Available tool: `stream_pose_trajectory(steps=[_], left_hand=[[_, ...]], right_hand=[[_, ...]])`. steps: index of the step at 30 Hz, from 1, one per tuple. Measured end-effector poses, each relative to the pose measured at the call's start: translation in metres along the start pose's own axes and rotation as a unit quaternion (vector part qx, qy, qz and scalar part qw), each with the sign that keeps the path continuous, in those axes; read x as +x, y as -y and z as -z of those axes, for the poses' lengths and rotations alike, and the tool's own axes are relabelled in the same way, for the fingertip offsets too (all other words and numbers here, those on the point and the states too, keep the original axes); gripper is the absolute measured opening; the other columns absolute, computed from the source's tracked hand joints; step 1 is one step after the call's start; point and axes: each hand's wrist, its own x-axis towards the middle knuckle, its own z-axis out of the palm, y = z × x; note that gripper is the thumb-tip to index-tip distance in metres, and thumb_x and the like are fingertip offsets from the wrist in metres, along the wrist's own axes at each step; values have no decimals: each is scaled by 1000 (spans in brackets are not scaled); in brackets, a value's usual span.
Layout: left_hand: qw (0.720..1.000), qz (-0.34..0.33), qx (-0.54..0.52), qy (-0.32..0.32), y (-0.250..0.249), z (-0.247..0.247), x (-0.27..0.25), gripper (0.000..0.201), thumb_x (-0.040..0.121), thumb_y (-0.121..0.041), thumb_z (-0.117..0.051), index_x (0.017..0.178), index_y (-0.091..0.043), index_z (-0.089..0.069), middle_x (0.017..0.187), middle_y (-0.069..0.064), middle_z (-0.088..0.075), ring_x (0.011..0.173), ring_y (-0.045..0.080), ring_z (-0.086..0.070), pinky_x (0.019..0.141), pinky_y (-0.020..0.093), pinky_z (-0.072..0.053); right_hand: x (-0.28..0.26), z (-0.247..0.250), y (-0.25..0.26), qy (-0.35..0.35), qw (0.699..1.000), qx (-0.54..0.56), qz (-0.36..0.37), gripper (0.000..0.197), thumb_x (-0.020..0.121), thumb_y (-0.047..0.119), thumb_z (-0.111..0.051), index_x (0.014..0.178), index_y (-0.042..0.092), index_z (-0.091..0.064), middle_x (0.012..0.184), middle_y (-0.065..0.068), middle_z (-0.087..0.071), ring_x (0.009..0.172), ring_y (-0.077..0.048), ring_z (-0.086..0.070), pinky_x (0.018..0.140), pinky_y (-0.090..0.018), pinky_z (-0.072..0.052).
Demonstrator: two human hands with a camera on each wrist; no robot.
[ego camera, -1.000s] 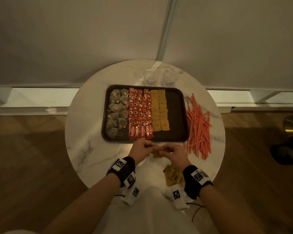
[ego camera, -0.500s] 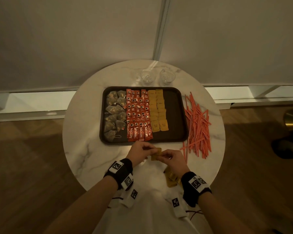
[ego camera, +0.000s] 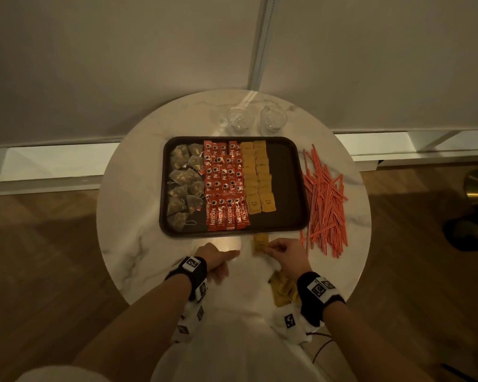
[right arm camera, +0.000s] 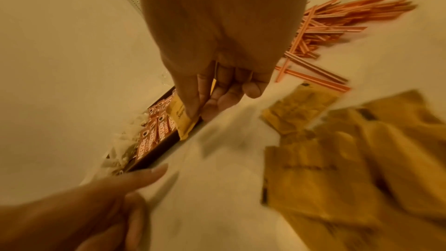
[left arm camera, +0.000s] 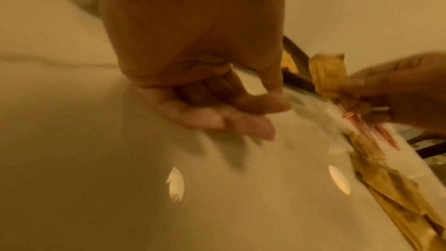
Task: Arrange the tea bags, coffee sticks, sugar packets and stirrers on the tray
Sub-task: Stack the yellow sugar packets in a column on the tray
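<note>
A dark tray (ego camera: 287, 188) on the round marble table holds tea bags (ego camera: 184, 183) at its left, red coffee sticks (ego camera: 224, 186) in the middle and yellow sugar packets (ego camera: 257, 177) beside them. My right hand (ego camera: 283, 253) pinches a yellow sugar packet (ego camera: 260, 244) (right arm camera: 183, 119) (left arm camera: 325, 75) just in front of the tray's near rim. My left hand (ego camera: 218, 257) (left arm camera: 229, 110) lies beside it on the table, holding nothing, fingers loosely bent. More sugar packets (ego camera: 283, 289) (right arm camera: 337, 169) lie under my right wrist. Orange stirrers (ego camera: 324, 199) (right arm camera: 337, 22) are heaped right of the tray.
Two clear glasses (ego camera: 239, 119) (ego camera: 272, 119) stand behind the tray at the table's far edge. A wall rises just beyond the table. The tray's right strip is bare. Wooden floor surrounds the table, with a dark object (ego camera: 469, 235) at the right.
My left hand has let go of the sugar packet and drawn back to the left. My right hand now holds the packet alone, slightly closer to the tray.
</note>
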Motion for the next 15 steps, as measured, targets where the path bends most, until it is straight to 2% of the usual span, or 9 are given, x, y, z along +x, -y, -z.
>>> stream_pose_trajectory(steps=[2,4,7,8,11,15], left_hand=[[1000,10,2,-5,-1,1,2,65,87,-65,-58,72,-3,-72,51,3,-67,44,13,-64,44,18,-46],[999,10,22,-24,0,-2,6,67,86,-68,-56,70,-6,-73,52,2,-68,45,13,-65,52,20,-48],[998,22,24,-46,2,-5,12,68,85,-70,-57,69,-6,-74,55,3,-69,46,14,-65,58,23,-52],[998,28,25,-44,1,-5,14,68,84,-70,-57,69,-6,-74,56,4,-70,47,14,-65,59,23,-53],[998,37,26,-38,2,-4,17,66,83,-70,-59,69,-8,-74,57,4,-71,48,14,-66,59,24,-53],[998,45,37,-36,4,-4,21,70,80,-75,-58,67,-9,-75,59,5,-72,52,16,-68,75,32,-60]], right_hand=[[13,0,8,-15,1000,-2,7,9,84,18,-76,92,15,-75,87,0,-71,83,-12,-65,75,-22,-49],[25,2,18,-29,999,-9,15,8,85,19,-76,91,15,-74,83,2,-69,78,-8,-61,70,-17,-46],[44,2,28,-52,998,-23,20,7,84,18,-77,89,16,-73,82,2,-68,76,-8,-61,65,-11,-44],[50,3,30,-55,998,-28,20,8,84,18,-77,90,15,-73,84,1,-68,78,-9,-61,67,-11,-45],[64,2,33,-56,997,-48,13,13,84,17,-77,94,10,-74,87,-2,-68,81,-13,-62,75,-21,-51],[78,-2,30,-55,997,-55,10,12,84,16,-77,93,8,-73,82,0,-65,76,-9,-58,70,-17,-43]])
